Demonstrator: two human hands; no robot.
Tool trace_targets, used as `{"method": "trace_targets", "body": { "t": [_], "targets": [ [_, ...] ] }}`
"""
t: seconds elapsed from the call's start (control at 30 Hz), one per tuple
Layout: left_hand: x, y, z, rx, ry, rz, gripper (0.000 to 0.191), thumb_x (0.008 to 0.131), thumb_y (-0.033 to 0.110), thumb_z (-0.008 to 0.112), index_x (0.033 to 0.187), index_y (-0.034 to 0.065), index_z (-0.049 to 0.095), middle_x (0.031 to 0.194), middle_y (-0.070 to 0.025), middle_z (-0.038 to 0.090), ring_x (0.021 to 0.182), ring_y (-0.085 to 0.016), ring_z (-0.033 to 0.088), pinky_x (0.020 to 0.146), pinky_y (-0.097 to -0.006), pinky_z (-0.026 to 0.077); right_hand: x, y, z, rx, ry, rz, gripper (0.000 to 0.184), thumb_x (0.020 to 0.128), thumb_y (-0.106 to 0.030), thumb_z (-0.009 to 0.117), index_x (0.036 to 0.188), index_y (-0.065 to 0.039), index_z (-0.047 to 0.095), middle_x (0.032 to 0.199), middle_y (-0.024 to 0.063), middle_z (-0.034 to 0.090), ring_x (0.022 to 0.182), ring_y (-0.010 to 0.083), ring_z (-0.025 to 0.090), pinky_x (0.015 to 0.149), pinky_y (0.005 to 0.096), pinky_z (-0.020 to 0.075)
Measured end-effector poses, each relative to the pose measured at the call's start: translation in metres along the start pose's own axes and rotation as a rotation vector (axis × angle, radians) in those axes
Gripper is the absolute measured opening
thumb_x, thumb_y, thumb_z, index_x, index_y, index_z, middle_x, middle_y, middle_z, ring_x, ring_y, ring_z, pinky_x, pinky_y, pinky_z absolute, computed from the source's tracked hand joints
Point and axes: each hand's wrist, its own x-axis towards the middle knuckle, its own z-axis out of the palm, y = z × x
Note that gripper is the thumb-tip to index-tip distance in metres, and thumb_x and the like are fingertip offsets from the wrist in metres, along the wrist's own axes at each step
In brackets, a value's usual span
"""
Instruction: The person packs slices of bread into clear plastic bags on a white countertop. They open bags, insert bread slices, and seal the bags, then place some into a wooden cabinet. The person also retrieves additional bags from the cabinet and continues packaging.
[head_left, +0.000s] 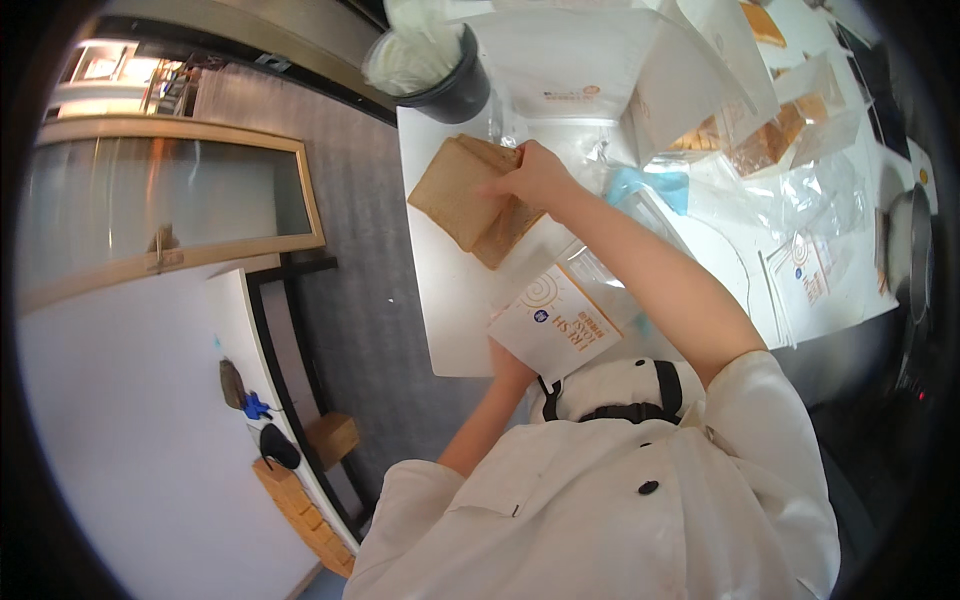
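Observation:
My right hand (536, 180) grips slices of toast bread (454, 191) by their right side, over the left part of a white table. At least two slices overlap, the front one turned askew against the one behind. Nearer my body, my left hand (512, 361) holds a small white paper bag (555, 322) with orange print and a sun-like spiral. That bag hides most of the left fingers. A clear plastic tray or package (592, 262) lies beneath my right forearm, partly covered by it.
A black container (450, 97) with plastic-wrapped items stands at the table's far left corner. Bagged sliced bread (787, 135), a large white paper bag (562, 67), a light-blue piece (652, 187) and stacked printed bags (799, 270) lie rightward. A pan (911, 255) is far right.

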Motion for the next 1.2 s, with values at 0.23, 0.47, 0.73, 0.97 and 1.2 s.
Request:
{"method": "trace_targets", "body": {
  "t": [0.23, 0.47, 0.73, 0.97, 1.2],
  "targets": [
    [-0.004, -0.003, -0.004, -0.014, 0.054, 0.05, 0.035, 0.074, 0.026, 0.07, 0.105, 0.0101, 0.067, 0.108, -0.009, 0.066, 0.102, -0.033, 0.058, 0.087, -0.0463, 0.042, -0.046, -0.016, -0.004, -0.193, 0.072, -0.632, 0.062, 0.071, -0.008, 0.079, 0.125, 0.0, 0.048, 0.105, 0.015, 0.063, 0.091, 0.0286, 0.064, 0.084, 0.0364, 0.0523],
    [-0.004, -0.003, -0.005, -0.077, 0.031, 0.018, 0.034, 0.076, 0.025, 0.069, 0.107, 0.0112, 0.067, 0.11, -0.007, 0.066, 0.106, -0.029, 0.058, 0.088, -0.0452, 0.042, -0.086, -0.021, 0.006, -0.616, 0.161, -0.812, 0.058, 0.07, -0.009, 0.076, 0.122, -0.005, 0.049, 0.111, 0.0153, 0.058, 0.104, 0.0336, 0.059, 0.087, 0.0418, 0.0494],
    [-0.014, -0.009, 0.003, -0.065, 0.022, 0.007, 0.04, 0.077, 0.026, 0.068, 0.114, 0.011, 0.065, 0.117, -0.0057, 0.063, 0.117, -0.027, 0.053, 0.097, -0.0431, 0.037, -0.079, -0.036, 0.038, -1.0, 0.087, -0.679, 0.065, 0.069, -0.027, 0.079, 0.119, -0.002, 0.048, 0.113, 0.017, 0.057, 0.094, 0.033, 0.062, 0.082, 0.0413, 0.0505],
    [-0.016, -0.014, 0.008, -0.047, 0.003, 0.021, 0.045, 0.077, 0.028, 0.068, 0.118, 0.0099, 0.062, 0.121, -0.0081, 0.061, 0.116, -0.029, 0.052, 0.101, -0.0445, 0.035, -0.074, -0.056, 0.045, -1.085, -0.065, -0.353, 0.057, 0.07, -0.023, 0.076, 0.116, -0.005, 0.049, 0.113, 0.0156, 0.058, 0.098, 0.0284, 0.063, 0.072, 0.0391, 0.0536],
    [-0.014, -0.009, 0.003, -0.127, -0.008, -0.037, 0.04, 0.078, 0.027, 0.066, 0.115, 0.0103, 0.064, 0.119, -0.0068, 0.063, 0.115, -0.028, 0.053, 0.099, -0.0442, 0.037, -0.055, -0.012, 0.011, -1.19, 0.037, -1.293, 0.047, 0.071, -0.005, 0.067, 0.116, -0.011, 0.056, 0.118, 0.005, 0.057, 0.117, 0.0238, 0.052, 0.108, 0.0512, 0.0311]
  ]
}}
